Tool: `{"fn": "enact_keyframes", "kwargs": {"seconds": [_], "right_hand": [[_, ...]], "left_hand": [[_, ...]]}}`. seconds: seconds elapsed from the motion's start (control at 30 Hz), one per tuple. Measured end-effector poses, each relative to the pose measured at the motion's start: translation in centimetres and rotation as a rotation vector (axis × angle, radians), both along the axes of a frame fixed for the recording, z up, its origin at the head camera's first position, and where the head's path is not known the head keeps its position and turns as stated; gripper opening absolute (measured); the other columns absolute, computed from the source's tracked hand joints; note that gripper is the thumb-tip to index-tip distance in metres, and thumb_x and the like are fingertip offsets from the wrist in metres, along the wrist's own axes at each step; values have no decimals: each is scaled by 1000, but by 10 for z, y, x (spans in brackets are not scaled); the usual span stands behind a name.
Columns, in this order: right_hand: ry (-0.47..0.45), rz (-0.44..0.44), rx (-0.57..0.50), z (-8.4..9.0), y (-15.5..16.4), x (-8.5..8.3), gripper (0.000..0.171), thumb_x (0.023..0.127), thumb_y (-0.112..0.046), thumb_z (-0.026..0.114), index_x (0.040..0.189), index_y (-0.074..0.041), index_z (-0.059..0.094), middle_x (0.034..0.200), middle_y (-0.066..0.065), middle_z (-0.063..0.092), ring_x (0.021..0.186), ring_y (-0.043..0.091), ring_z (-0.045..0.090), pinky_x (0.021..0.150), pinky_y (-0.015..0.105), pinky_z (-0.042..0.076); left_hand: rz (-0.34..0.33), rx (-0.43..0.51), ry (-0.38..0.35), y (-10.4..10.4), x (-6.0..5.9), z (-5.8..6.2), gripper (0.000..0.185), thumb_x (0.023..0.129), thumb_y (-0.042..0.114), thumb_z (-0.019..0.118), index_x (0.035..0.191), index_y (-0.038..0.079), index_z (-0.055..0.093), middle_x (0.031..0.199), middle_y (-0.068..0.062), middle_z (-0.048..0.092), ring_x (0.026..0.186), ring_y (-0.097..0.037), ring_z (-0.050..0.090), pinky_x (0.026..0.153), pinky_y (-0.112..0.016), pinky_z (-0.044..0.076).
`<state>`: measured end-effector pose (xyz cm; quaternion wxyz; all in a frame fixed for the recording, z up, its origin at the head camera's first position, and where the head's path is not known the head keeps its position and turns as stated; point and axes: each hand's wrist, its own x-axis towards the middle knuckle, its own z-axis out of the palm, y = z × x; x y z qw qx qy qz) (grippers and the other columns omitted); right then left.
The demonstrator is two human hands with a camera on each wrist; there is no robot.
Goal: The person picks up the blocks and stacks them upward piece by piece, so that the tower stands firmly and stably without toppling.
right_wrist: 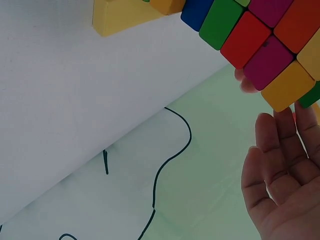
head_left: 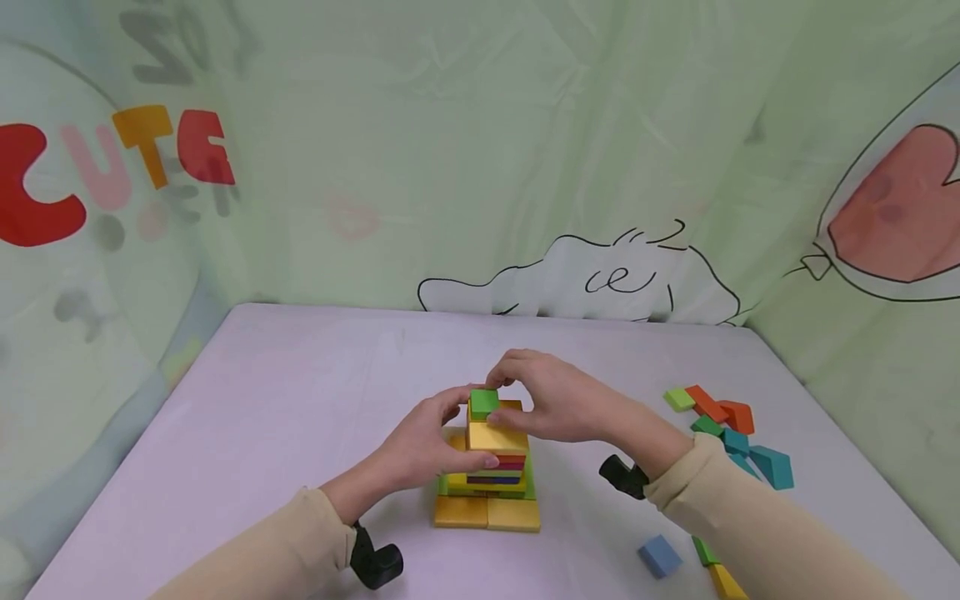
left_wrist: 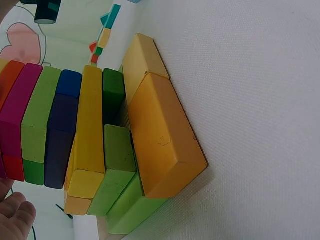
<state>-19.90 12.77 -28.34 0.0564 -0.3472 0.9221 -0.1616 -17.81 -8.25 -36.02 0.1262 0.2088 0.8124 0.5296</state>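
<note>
Two wide yellow blocks [head_left: 486, 513] lie side by side nearest us on the pale table [head_left: 285, 400], forming the base of a block tower [head_left: 491, 462] at the middle of the surface. Above them we see green blocks, then thinner layers of yellow, blue, green, magenta and red, and a yellow block near the top. Our left hand [head_left: 420, 446] grips the tower's left side, thumb across the near face of the coloured layers. Our right hand [head_left: 551, 400] reaches in from the right and pinches a small green block [head_left: 484, 402] sitting on the tower's top. To the near right a blue block [head_left: 660, 556] lies alone, with green and yellow pieces just beside it at the table's edge. Farther right, a loose cluster of green, orange and teal blocks [head_left: 731, 433] is scattered. Beyond the table hangs a pale green printed cloth [head_left: 480, 167].
</note>
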Motion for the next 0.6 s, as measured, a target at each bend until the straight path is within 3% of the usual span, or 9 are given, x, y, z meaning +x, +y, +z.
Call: {"fn": "enact_keyframes", "kwargs": {"seconds": [0.6], "right_hand": [[-6, -9, -35, -1, 5, 1, 28, 96, -28, 73, 117, -11, 69, 113, -1, 68, 109, 18, 63, 97, 41, 57]], "left_hand": [[-5, 6, -15, 0, 0, 0, 61, 84, 22, 85, 138, 13, 58, 158, -8, 48, 149, -39, 40, 122, -59, 34]]}}
